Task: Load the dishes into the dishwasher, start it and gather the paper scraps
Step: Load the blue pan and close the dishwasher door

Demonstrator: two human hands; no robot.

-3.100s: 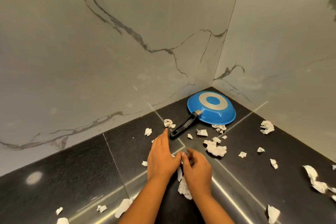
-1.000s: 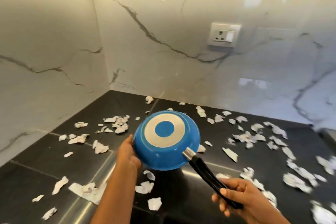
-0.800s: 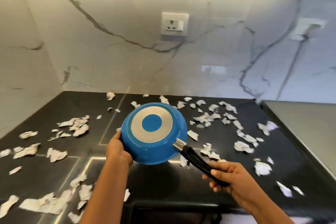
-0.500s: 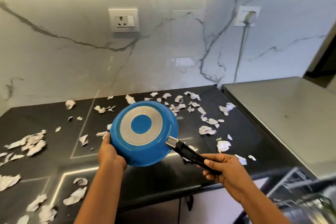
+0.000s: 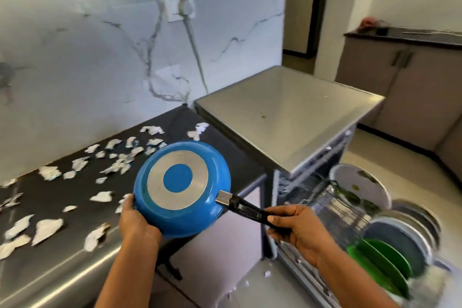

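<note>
The left hand (image 5: 136, 224) grips the near-left rim of the blue pan (image 5: 182, 189); the back of the hand faces the camera, and its fingers curl over the rim and are hidden behind the pan body. The right hand (image 5: 297, 230) is closed around the outer end of the black handle (image 5: 246, 209), with the fingers wrapped over the top and the thumb pressed against the side of the handle. Both forearms extend up from the bottom edge of the view, the left rising almost straight and the right angled in from the lower right. The pan is held in the air, tilted with its underside toward the camera, showing a silver ring around a blue centre disc. It is above the front edge of the black worktop (image 5: 62, 197), just left of the open dishwasher (image 5: 287, 117). The handle carries a short line of pale lettering near the right hand; it is too small to read. Torn paper scraps (image 5: 47, 229) lie scattered across the worktop, and a few more lie on the floor (image 5: 250, 290) below the hands. The pulled-out dishwasher rack (image 5: 337, 210) holds upright green plates (image 5: 382, 260), grey plates (image 5: 400, 237) and a white plate (image 5: 360, 187) with a green print. A wall socket (image 5: 178, 6) with a plugged-in cord is mounted on the marble wall.
</note>
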